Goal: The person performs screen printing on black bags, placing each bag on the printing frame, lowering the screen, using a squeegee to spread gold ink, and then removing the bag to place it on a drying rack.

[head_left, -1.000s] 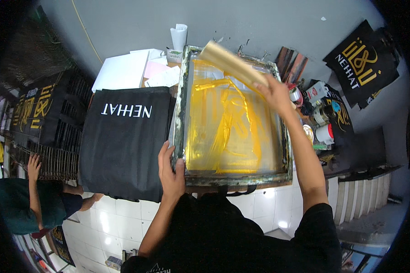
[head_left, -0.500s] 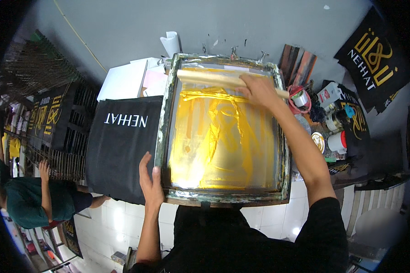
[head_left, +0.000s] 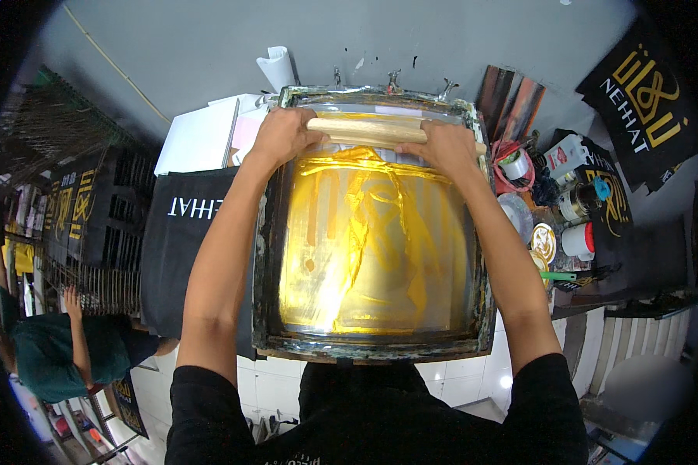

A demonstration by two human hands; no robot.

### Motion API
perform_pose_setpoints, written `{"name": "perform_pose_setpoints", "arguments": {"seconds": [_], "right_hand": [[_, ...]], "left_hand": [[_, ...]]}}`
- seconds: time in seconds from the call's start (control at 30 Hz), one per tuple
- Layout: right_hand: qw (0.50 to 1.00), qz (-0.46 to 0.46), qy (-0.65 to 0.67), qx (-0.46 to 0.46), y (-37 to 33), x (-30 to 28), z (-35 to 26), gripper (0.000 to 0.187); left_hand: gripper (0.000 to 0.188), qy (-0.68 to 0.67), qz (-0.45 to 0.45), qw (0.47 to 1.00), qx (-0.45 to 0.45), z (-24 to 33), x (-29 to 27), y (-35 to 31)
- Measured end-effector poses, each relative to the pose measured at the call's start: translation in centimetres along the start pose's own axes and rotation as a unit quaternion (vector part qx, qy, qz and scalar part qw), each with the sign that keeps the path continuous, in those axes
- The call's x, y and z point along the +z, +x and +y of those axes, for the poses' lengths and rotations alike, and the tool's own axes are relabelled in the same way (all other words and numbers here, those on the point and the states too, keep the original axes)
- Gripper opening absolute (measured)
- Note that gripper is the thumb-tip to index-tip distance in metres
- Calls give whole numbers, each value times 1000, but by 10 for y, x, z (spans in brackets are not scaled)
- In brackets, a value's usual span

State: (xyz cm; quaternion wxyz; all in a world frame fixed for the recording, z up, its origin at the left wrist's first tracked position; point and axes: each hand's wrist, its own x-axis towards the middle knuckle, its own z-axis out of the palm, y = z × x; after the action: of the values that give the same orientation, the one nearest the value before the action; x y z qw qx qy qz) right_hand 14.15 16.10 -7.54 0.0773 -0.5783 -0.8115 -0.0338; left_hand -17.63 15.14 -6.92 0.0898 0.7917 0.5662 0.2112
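Note:
A wooden-handled squeegee [head_left: 368, 130] lies crosswise near the far end of the printing screen [head_left: 372, 346]. My left hand [head_left: 287, 136] grips its left end, and my right hand [head_left: 446, 145] is wrapped round it near the right end. Thick golden-yellow ink [head_left: 358, 221] streaks the mesh, with a ridge of it just on the near side of the squeegee. A faint lettering design shows through the mesh. The screen's worn frame surrounds it, crusted with old paint. The squeegee's blade is hidden under the handle.
A black printed fabric piece [head_left: 182, 256] lies left of the screen, with white sheets [head_left: 198, 139] beyond. Ink tubs [head_left: 578, 242], jars and a red-handled container [head_left: 512, 167] crowd the right side. Metal racks [head_left: 70, 256] and a person in a green shirt [head_left: 70, 349] are at left.
My left hand has moved from beside the frame's near left corner up to the squeegee's left end and gripped it. My right hand stays on the squeegee. The frame now sits flatter.

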Motion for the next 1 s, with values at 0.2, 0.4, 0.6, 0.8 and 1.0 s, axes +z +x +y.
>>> {"name": "perform_pose_setpoints", "arguments": {"seconds": [0.2,0.4,0.6,0.8,1.0], "right_hand": [[999,42,0,-30,-30,5,-4,74],[996,80,-5,-42,-74,5,-21,72],[997,68,4,-36,-121,-4,-35,65],[999,22,21,-17,-179,-14,-51,59],[1000,-10,22,-9,-246,-21,-68,45]], "left_hand": [[35,-5,13,1000,13,11,2,-36],[34,-4,22,999,33,23,3,-81],[32,-16,39,998,39,45,-1,-128],[31,-3,2,1000,6,71,-9,-182],[28,-5,-36,999,3,99,-21,-244]]}}
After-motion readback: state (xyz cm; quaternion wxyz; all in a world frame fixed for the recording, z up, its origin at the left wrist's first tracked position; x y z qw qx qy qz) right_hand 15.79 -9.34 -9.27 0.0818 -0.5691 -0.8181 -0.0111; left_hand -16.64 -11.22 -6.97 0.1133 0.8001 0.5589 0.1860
